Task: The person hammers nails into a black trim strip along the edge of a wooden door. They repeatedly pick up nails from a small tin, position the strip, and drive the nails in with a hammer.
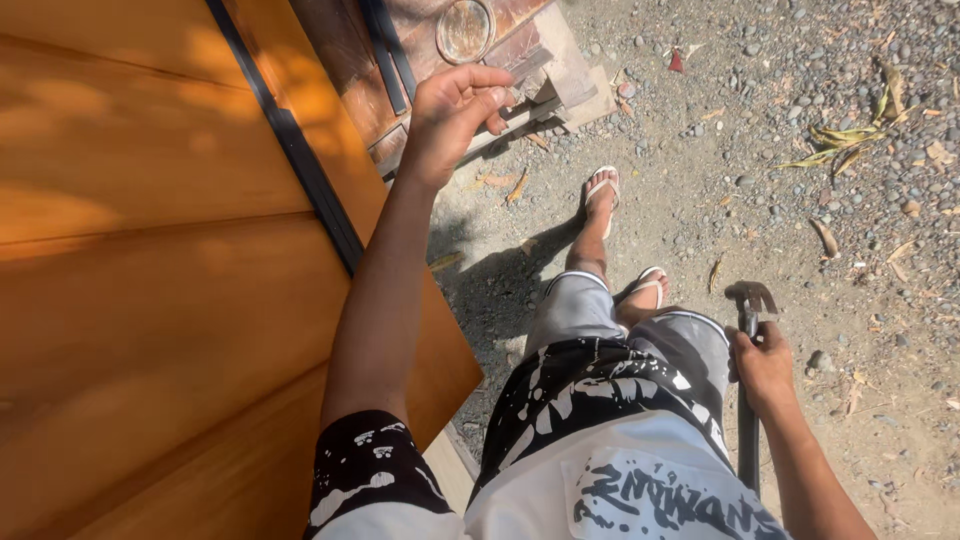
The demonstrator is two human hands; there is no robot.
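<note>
We stand outdoors on gravel [800, 200]: grey packed dirt strewn with small round pebbles, dry curled leaves [850, 135] and a few scraps. Hard sunlight throws our shadow across the ground between the feet, which wear white flip-flops [603, 187].

To our left a broad wooden panel [150, 250] fills the view. It is smooth, orange-brown, with a long straight grain and a glossy finish, its lower corner ending in a sharp point near our knee. A dark metal strip [300, 160] runs diagonally along its edge. Beyond it lie rougher, weathered boards [560, 70], grey and reddish, stacked unevenly, and a round glass-like disc [465, 30] rests on them.

Our left hand [450, 115] is raised over the panel's edge, fingers curled inward with thumb and fingertips pinched together; whether it grips something small we cannot tell.

Our right hand [765, 365] hangs low beside the thigh, clenched round the dark shaft of a hammer [750, 310]. The hammer's rusty, curved claw head sits just above the fist, well apart from the panel, over the gravel.
</note>
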